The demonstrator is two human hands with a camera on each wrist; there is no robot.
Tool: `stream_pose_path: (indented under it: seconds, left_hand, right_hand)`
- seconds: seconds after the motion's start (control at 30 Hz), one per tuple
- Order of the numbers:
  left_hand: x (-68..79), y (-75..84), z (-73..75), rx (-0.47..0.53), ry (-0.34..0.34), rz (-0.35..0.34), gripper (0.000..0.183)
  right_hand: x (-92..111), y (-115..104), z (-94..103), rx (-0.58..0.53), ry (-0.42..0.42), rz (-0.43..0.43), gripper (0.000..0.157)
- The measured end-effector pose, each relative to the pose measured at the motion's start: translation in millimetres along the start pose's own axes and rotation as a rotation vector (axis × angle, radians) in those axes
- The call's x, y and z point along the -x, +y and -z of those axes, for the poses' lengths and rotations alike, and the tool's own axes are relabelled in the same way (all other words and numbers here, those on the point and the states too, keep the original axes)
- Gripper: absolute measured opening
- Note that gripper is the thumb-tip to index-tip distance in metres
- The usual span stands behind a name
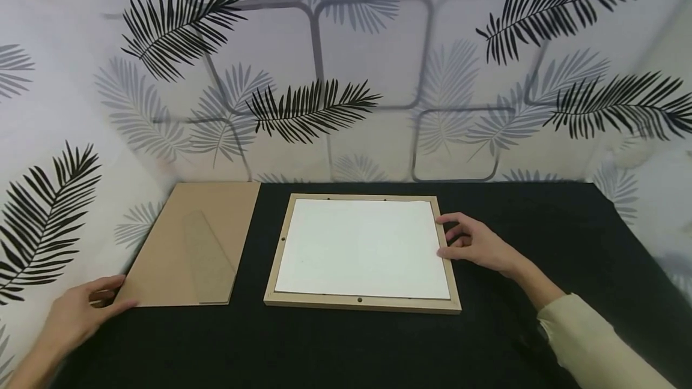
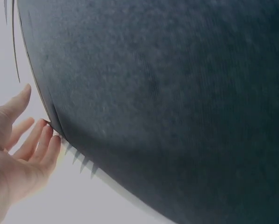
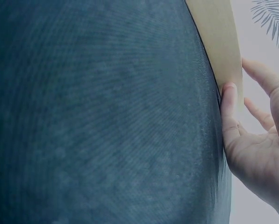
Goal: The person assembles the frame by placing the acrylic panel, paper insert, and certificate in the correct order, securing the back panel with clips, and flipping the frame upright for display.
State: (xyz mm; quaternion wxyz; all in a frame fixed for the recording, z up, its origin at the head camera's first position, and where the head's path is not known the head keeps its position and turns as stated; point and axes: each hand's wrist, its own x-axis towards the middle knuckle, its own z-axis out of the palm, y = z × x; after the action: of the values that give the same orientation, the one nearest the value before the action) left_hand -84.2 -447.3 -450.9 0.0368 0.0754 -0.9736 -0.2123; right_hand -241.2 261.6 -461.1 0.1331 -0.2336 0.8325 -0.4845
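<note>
Wooden frame [image 1: 324, 301], head view: flat on the black cloth [image 1: 335, 353], right of centre, with a white panel [image 1: 362, 248] inside its rails. Brown board [image 1: 167, 245] lies to the left, well apart from it, a tapered strip [image 1: 211, 266] on its upper face. Left hand [image 1: 81, 314] at the board's near left corner, thumb and forefinger parted, tips touching or just beside the edge. Right hand [image 1: 476, 245] at the frame's right rail; thumb and forefinger tips rest there, spread, other fingers bent. Step, as judged: steadying or placing the two pieces at their outer edges; board not on the frame.

Left wrist view: thumb held wide of the fingers, nothing visible between them; fingertips near the cloth's edge. Frame out of sight.

Right wrist view: digits against the frame's pale side rail. Cannot tell whether they pinch or only touch.

Next move, my judgement: shifting the board would call for fingertips under its thin edge, the right hand keeping the frame from sliding.
</note>
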Motion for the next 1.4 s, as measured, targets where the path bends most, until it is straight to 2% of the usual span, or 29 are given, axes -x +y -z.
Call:
stream_pose_path:
  seconds: [0.1,0.2,0.4,0.63,0.83,0.97,1.27,1.4]
  left_hand:
    - [1.4,-1.8,1.4,-0.005,0.001,-0.025,0.072]
    - [0.3,-1.5,4.0,-0.015,-0.015,-0.028,0.074]
    - [0.9,-0.9,4.3,-0.005,0.001,-0.038,0.071]
    - [2.1,-0.8,4.8,0.019,0.007,0.007,0.072]
    - [0.8,4.6,3.1,-0.017,0.027,-0.002,0.07]
    - [-3.7,8.3,1.9,-0.054,0.002,-0.008,0.074]
    - [-12.8,9.0,6.0,-0.066,-0.11,-0.067,0.078]
    - [-13.5,8.3,6.8,-0.068,-0.143,-0.066,0.08]
  right_hand:
    - [0,0,-0.3,-0.004,0.0,0.0,0.066]
    - [1,-1,-0.1,-0.005,0.002,-0.002,0.067]
    - [1,-1,-0.1,0.003,0.004,-0.004,0.067]
    - [1,-1,0.2,0.005,0.008,-0.006,0.067]
    - [0,-1,0.1,-0.003,0.007,-0.009,0.067]
    - [0,-1,-0.5,-0.004,0.004,-0.007,0.066]
    - [-1,0,-0.4,0.007,0.007,-0.012,0.067]
    - [0,0,-0.2,0.003,0.004,-0.011,0.067]
